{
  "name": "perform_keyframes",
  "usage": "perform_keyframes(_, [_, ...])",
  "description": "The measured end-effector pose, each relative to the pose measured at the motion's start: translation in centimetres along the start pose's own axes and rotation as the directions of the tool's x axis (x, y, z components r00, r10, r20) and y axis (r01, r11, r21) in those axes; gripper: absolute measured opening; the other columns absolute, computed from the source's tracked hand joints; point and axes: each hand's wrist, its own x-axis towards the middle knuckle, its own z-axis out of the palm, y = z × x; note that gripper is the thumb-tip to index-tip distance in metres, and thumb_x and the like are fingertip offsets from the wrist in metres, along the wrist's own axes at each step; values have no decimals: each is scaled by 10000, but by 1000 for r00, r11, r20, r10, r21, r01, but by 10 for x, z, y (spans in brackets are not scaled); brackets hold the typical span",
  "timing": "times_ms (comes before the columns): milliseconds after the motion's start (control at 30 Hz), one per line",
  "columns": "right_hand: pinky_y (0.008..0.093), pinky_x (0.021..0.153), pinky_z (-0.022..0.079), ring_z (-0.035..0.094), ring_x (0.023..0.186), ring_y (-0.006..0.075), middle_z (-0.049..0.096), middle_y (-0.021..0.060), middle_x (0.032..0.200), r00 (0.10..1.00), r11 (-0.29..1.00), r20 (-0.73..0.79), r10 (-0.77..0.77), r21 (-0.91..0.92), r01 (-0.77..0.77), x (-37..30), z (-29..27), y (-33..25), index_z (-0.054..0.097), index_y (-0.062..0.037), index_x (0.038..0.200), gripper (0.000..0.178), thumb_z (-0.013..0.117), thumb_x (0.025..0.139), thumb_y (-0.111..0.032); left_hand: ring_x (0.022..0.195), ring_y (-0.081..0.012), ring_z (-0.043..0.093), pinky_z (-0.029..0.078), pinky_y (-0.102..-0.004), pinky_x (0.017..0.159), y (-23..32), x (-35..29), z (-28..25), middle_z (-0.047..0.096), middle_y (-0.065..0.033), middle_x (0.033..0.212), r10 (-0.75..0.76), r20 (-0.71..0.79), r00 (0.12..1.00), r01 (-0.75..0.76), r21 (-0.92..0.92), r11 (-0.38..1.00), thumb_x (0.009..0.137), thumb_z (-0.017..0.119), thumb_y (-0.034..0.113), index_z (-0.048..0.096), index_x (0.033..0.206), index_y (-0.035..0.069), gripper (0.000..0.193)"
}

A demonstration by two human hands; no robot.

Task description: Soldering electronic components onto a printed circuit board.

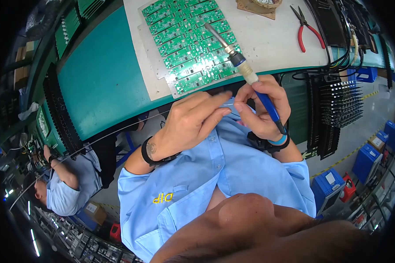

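Note:
My right hand is wrapped round the blue handle of a soldering iron, its metal tip pointing up and left over the circuit boards. The thumb and a finger of that hand also pinch the end of a thin solder wire. My left hand is curled round the wire just left of the right fingertips; its index finger is blurred. From there the wire stretches away to the lower left. Beyond both hands, a panel of green circuit boards lies in rows on a pale sheet.
Red-handled pliers lie at the far right, near a round metal holder. Black cables hang by the bench's right edge. A black rack stands to the right. Another person works at the left, beside the green bench.

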Motion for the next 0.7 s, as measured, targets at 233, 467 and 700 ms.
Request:
perform_keyframes(233, [330, 655, 520, 653, 799, 228, 613, 129, 892, 995, 965, -44, -91, -252, 77, -8, -24, -8, 541, 25, 1261, 439, 722, 861, 49, 691, -270, 622, 498, -367, 622, -26, 2, -17, 651, -97, 801, 59, -162, 985, -38, 134, 990, 826, 756, -11, 705, 964, 16, 149])
perform_keyframes(467, [314, 586, 520, 661, 649, 228, 683, 152, 781, 999, 932, -5, -43, -360, 39, -8, -23, -41, 646, 48, 1082, 240, 704, 849, 32, 889, -262, 630, 469, -378, 784, -42, 19, -30, 695, -68, 928, 37, -59, 998, -22, 238, 971, 818, 722, -3, 671, 909, 39, 113])
perform_keyframes(700, [339, 577, 502, 617, 602, 227, 648, 153, 743, 999, 906, -24, -33, -424, 20, -13, -17, -47, 628, 60, 1013, 189, 703, 864, -29, 1023, -283, 603, 470, -399, 895, -45, 21, -29, 757, -31, 1105, 120, 47, 992, -129, 292, 948, 781, 719, -14, 592, 872, 43, 167])
